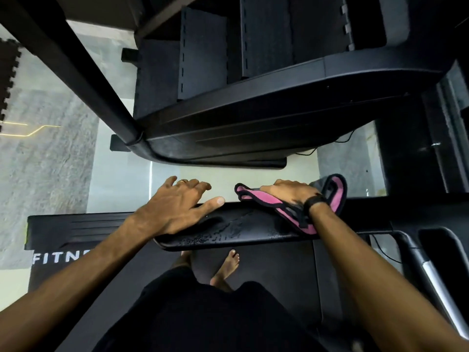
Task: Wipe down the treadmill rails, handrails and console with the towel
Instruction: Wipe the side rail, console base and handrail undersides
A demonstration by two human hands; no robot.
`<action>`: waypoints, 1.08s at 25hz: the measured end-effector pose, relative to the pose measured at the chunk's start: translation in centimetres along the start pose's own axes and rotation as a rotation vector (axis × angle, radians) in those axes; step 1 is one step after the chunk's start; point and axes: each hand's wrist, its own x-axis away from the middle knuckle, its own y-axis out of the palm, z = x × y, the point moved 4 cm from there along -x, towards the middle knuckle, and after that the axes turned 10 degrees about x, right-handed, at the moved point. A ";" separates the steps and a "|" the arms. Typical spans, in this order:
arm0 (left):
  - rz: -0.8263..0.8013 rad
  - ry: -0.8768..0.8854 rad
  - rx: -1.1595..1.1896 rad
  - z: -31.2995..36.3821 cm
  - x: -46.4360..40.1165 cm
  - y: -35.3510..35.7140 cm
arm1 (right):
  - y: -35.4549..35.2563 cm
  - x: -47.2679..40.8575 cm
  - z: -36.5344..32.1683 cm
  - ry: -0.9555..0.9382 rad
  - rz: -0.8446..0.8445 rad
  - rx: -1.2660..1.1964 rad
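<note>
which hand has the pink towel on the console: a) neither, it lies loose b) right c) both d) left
b: the right hand presses the towel on the console, while the left hand rests bare on the console's other end.

Both bare forearms reach forward from the near edge, roughly parallel, well apart. Left hand (175, 207): palm down, fingers spread and nearly straight, tips pointing far and right, thumb extended to the right; ring visible on one finger. Right hand (289, 193): palm down, fingers together, reaching left and slightly far, curving over the far side; fingertips hidden. Dark band on the right wrist. One bare foot (227, 266) shows between the arms, toes pointing far; dark-clothed legs at near centre.
</note>
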 end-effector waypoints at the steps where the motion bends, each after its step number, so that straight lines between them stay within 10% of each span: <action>1: 0.016 -0.003 0.013 -0.2 0.2 -0.1 | 0.3 0.3 0.0 0.001 0.051 0.018; 6: 0.111 -0.031 0.106 -1.5 0.8 -1.1 | 3.9 6.4 -0.9 -0.086 0.596 0.037; 10: 0.131 -0.031 0.172 -2.8 0.8 -1.1 | 5.1 7.9 -1.7 -0.154 0.712 0.166; 17: 0.129 -0.023 0.209 -2.8 1.0 -2.0 | 0.5 -0.7 -5.0 -0.083 -0.040 0.013; 27: 0.109 0.048 0.284 -0.7 0.1 -2.6 | 6.4 9.2 -6.9 -0.107 0.714 0.130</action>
